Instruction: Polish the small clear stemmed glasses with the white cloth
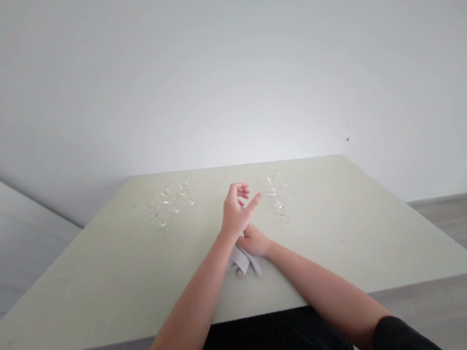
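My left hand (236, 212) is raised over the middle of the table, fingers loosely curled and thumb stretched away to the right. Nothing shows between them. Close below it, my right hand (257, 241) is closed on a pale grey cloth (241, 259), whose folds hang down towards the table's front edge. My left wrist hides part of the cloth and the right fingertips. Just right of my left hand stands a cluster of clear stemmed glasses (278, 206); their outlines are faint and I cannot tell them all apart.
Several more clear glasses (175, 208) stand on the left half of the pale table (348, 252). A white wall (225, 88) borders the table's far edge. The front edge is close to my body.
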Available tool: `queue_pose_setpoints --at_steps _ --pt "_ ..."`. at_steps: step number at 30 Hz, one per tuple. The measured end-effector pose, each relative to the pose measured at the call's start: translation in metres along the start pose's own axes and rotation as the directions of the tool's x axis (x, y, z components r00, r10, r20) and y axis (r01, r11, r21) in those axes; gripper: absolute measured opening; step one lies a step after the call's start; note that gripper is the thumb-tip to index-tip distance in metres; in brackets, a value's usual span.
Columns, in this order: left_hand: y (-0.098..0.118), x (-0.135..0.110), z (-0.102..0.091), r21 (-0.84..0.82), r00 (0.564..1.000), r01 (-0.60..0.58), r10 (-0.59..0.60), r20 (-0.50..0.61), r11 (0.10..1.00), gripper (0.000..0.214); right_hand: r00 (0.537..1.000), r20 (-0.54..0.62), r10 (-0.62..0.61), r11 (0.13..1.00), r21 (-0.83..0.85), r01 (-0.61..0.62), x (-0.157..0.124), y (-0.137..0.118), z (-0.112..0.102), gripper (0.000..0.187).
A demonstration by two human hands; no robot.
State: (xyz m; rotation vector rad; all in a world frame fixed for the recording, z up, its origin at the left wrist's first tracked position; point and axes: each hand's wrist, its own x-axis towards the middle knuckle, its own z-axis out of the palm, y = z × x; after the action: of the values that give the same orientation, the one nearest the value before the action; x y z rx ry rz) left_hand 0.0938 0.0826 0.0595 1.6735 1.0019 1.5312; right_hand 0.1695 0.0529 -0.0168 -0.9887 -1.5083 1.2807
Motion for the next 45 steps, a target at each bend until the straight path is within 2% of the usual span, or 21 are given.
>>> queue_pose_setpoints --at_steps 1,3,6,8,12,15,19,23,26,30,33,35,37,40,42,45 --pt "-0.005 0.006 -0.014 0.009 0.998 -0.011 0.012 -0.059 1.000 0.039 0.999 0.036 -0.029 0.997 -0.070 0.032 0.000 0.002 0.000 0.011" --pt "-0.023 0.017 -0.040 0.003 0.979 -0.007 0.008 -0.206 1.000 0.032 0.993 0.092 -0.076 0.974 -0.208 0.094 0.000 0.005 -0.001 0.014" --pt "-0.060 0.027 -0.069 -0.049 0.910 0.021 -0.039 -0.413 0.999 0.032 0.990 0.097 -0.099 0.950 -0.286 0.123 -0.002 0.006 -0.002 0.022" --pt "-0.085 0.031 -0.081 -0.073 0.869 0.051 -0.080 -0.488 0.996 0.035 0.991 0.089 -0.104 0.943 -0.307 0.127 -0.003 0.005 -0.003 0.023" --pt "-0.115 0.036 -0.088 -0.160 0.806 0.232 -0.282 -0.520 0.959 0.041 0.991 0.080 -0.104 0.937 -0.325 0.125 -0.004 0.005 -0.004 0.025" --pt "-0.121 0.038 -0.087 -0.202 0.769 0.323 -0.381 -0.514 0.925 0.046 0.992 0.084 -0.096 0.943 -0.310 0.118 -0.004 0.003 -0.005 0.023" --pt "-0.121 0.039 -0.087 -0.200 0.752 0.373 -0.421 -0.506 0.906 0.060 0.992 0.089 -0.085 0.944 -0.313 0.109 -0.004 0.002 -0.006 0.020" --pt "-0.119 0.042 -0.088 -0.179 0.769 0.387 -0.424 -0.479 0.904 0.074 0.993 0.104 -0.055 0.938 -0.335 0.087 -0.003 0.001 -0.007 0.020" --pt "-0.119 0.044 -0.089 -0.174 0.785 0.389 -0.424 -0.452 0.905 0.074 0.993 0.107 -0.055 0.947 -0.311 0.086 -0.003 0.001 -0.006 0.021" --pt "-0.120 0.047 -0.089 -0.157 0.792 0.395 -0.422 -0.442 0.905 0.051 0.997 0.063 -0.043 0.974 -0.219 0.056 -0.002 0.004 -0.006 0.026" --pt "-0.121 0.046 -0.088 -0.108 0.785 0.413 -0.414 -0.461 0.904 0.027 0.994 -0.067 0.083 0.996 -0.034 -0.085 0.001 0.012 -0.007 0.039" --pt "-0.119 0.044 -0.088 0.016 0.820 0.397 -0.347 -0.455 0.918 0.017 0.971 -0.155 0.180 0.974 0.165 -0.154 0.003 0.015 -0.008 0.048" --pt "-0.115 0.041 -0.087 0.221 0.876 0.343 -0.226 -0.425 0.913 0.018 0.952 -0.202 0.229 0.926 0.347 -0.150 0.006 0.014 -0.008 0.054" --pt "-0.108 0.036 -0.085 0.497 0.927 0.213 -0.013 -0.375 0.841 0.022 0.939 -0.234 0.250 0.871 0.478 -0.113 0.007 0.005 -0.009 0.053" --pt "-0.103 0.032 -0.083 0.573 0.935 0.142 0.081 -0.346 0.807 0.017 0.927 -0.253 0.277 0.849 0.516 -0.112 0.007 -0.001 -0.011 0.048" --pt "-0.094 0.028 -0.080 0.582 0.955 0.102 0.083 -0.283 0.807 0.012 0.901 -0.274 0.335 0.828 0.542 -0.143 0.006 -0.002 -0.014 0.045"
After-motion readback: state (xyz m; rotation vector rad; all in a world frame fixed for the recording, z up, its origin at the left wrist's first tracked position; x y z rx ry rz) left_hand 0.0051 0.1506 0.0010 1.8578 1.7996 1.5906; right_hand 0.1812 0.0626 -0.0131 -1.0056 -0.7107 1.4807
